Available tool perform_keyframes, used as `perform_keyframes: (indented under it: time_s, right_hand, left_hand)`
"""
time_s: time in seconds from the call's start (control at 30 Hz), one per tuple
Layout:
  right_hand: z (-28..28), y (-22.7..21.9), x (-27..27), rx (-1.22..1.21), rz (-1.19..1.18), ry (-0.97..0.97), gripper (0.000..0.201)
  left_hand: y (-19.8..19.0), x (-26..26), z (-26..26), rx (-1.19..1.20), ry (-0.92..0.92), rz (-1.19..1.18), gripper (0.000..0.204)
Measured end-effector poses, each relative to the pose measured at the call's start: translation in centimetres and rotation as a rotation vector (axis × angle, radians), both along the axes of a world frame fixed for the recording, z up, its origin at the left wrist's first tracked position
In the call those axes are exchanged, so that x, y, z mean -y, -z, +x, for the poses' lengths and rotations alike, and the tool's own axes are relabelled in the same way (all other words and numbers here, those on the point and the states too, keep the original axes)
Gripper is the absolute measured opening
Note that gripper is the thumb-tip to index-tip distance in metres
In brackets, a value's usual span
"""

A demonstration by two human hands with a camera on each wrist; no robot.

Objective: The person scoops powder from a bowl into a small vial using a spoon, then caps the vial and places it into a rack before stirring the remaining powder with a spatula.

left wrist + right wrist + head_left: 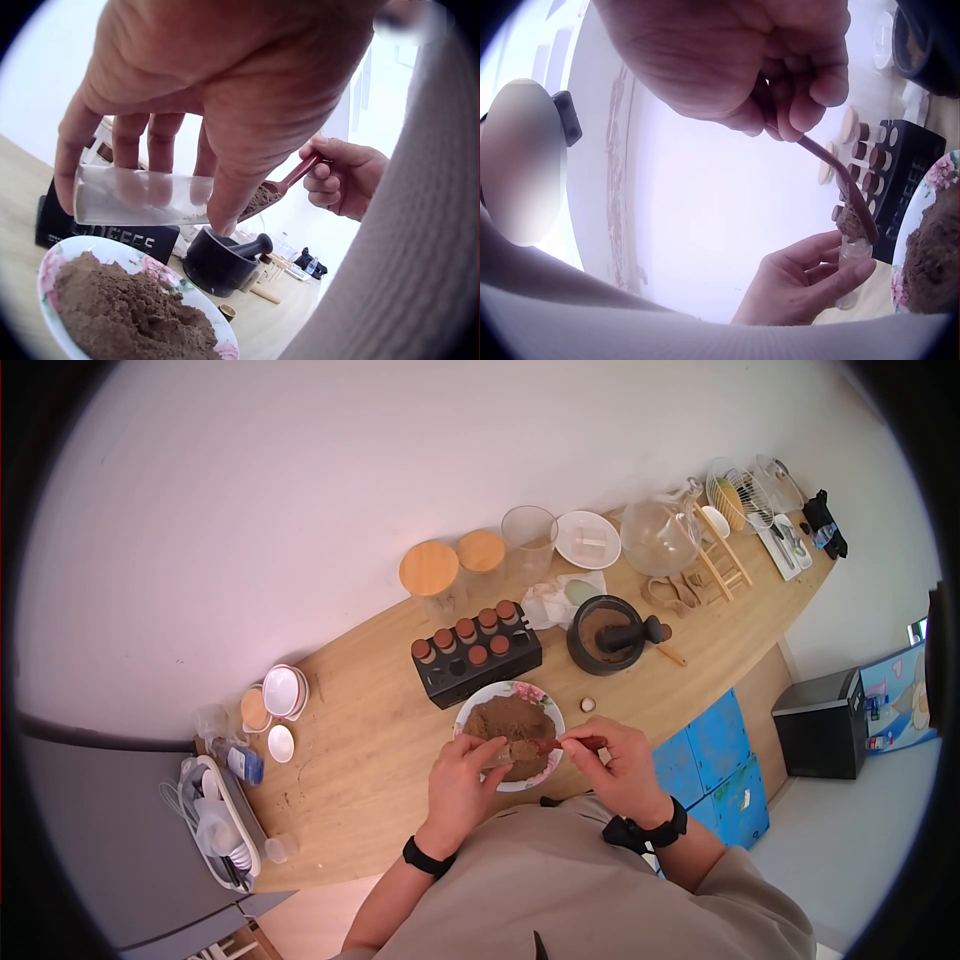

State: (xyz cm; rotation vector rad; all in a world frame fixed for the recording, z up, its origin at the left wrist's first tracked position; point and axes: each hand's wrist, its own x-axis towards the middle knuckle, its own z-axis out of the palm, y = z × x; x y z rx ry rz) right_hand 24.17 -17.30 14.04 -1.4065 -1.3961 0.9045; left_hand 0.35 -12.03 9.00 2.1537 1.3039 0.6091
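Note:
My left hand (455, 788) holds a clear glass tube (112, 196) tilted on its side over the bowl. Between the fingers and thumb of my right hand (622, 768), a reddish-brown scoop (298, 172) is gripped by its handle. Brown powder (261, 198) sits in the scoop's head, which is right at the tube's mouth. Below both hands stands a flower-patterned bowl (553, 712) heaped with more brown powder (505, 716). A small round cap (587, 704) lies on the table to the right of the bowl.
Behind the bowl is a black rack (500, 665) with several brown-capped tubes. A dark mortar (585, 650) with a pestle (622, 637) stands to its right. Wooden-lidded jars (430, 567), a glass beaker (529, 540) and a white plate (570, 545) line the wall. A dish basket (225, 830) is at left.

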Motion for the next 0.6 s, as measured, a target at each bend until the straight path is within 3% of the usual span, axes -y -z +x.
perform_keyframes:
  time_s: [0.6]
  right_hand:
    - [-0.34,0.23,-0.44,0.003,0.017,0.002,0.008]
  left_hand:
    - [0.30,-0.02,-0.15,0.012,0.005,-0.013,0.037]
